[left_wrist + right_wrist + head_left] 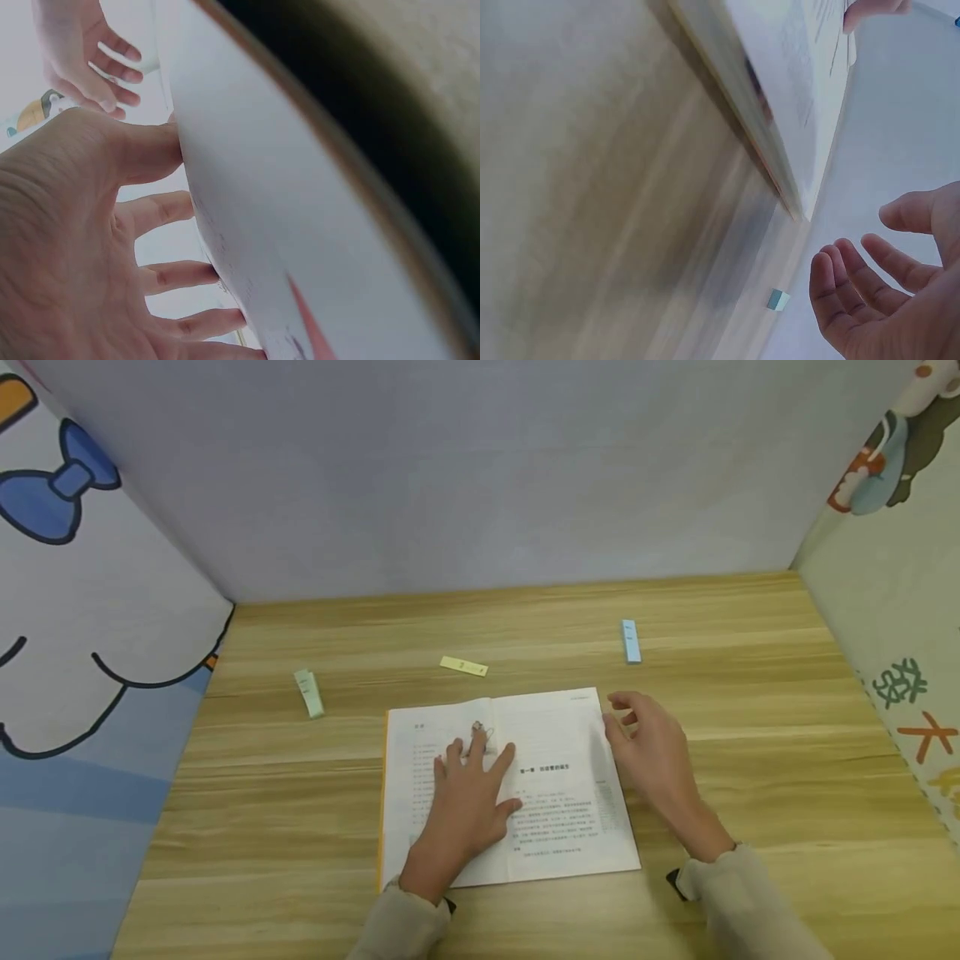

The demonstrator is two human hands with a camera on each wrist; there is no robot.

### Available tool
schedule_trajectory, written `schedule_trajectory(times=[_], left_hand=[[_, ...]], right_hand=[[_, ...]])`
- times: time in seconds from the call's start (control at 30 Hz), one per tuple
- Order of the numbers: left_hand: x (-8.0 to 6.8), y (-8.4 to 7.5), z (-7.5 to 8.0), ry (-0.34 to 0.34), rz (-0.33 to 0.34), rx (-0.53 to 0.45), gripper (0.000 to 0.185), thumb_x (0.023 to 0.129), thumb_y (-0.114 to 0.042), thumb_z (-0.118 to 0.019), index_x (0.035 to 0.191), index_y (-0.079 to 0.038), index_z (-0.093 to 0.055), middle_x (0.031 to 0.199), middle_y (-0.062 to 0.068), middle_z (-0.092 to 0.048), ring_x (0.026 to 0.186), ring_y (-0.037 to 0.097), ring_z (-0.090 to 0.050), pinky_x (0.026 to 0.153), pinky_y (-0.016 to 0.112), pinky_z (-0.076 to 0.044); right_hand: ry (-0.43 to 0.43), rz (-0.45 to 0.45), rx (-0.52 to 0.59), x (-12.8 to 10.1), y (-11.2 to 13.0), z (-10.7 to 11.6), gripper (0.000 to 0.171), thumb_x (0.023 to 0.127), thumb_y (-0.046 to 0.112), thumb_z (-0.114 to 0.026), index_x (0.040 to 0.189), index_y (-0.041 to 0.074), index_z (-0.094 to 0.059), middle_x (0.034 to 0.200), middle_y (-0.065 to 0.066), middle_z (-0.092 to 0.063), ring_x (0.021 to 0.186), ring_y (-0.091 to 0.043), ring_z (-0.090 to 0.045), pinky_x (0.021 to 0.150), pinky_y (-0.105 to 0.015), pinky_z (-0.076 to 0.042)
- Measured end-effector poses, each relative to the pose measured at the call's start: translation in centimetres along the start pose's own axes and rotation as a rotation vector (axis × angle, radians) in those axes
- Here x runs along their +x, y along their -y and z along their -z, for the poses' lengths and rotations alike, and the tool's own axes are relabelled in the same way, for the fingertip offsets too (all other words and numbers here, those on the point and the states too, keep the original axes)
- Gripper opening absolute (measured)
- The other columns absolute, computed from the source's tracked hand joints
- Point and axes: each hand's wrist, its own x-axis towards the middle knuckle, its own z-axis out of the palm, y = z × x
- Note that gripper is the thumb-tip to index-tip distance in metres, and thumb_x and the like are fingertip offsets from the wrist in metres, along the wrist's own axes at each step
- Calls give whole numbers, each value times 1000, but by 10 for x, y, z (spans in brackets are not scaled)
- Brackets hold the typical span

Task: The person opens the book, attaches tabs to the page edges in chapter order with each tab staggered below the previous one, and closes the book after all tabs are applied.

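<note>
An open book (551,718) lies on the table with printed text on both pages. My left hand (465,810) rests on it with fingers spread, mostly over the left page, the thumb reaching past the fold. In the left wrist view those fingertips touch the page (247,150). Just beside the book's upper right edge is my right hand (652,760), its fingers loosely bent. Seen from the right wrist, that hand (885,292) holds nothing and stands apart from the book's corner (799,206). The left palm hides part of the left page.
Behind the book lie a yellow paper strip (464,666) and, farther right, a blue strip pad (631,642). A pale green strip pad (309,694) is off to the left. Cloth walls (487,485) bound the wooden table (262,835) at the back and sides.
</note>
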Motion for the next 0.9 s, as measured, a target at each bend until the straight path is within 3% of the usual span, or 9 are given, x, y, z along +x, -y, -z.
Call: schedule_trajectory(times=[0.4, 0.67, 0.9], left_hand=[[0, -2, 2, 3, 7, -4, 69, 96, -42, -72, 157, -21, -48, 166, 24, -30, 145, 56, -35, 112, 77, -35], [1, -2, 1, 14, 16, -10, 69, 96, -41, -73, 157, -21, -48, 166, 24, -31, 145, 56, -34, 113, 77, -35], [2, -3, 1, 25, 26, -12, 69, 96, -41, -74, 157, -21, -48, 165, 23, -31, 146, 56, -33, 114, 77, -34]], right_hand=[[-48, -11, -69, 49, -18, 2, 32, 101, 13, -61, 127, -5, -67, 118, -22, -74, 94, -38, -71, 70, -49, -57], [-69, -9, -99, 71, -29, 2, 30, 99, 11, -64, 124, -7, -68, 112, -27, -74, 76, -35, -68, 59, -39, -51], [-66, -94, -144, 91, -36, 3, 34, 99, 15, -64, 127, -5, -66, 113, -26, -71, 88, -42, -67, 69, -51, -55]])
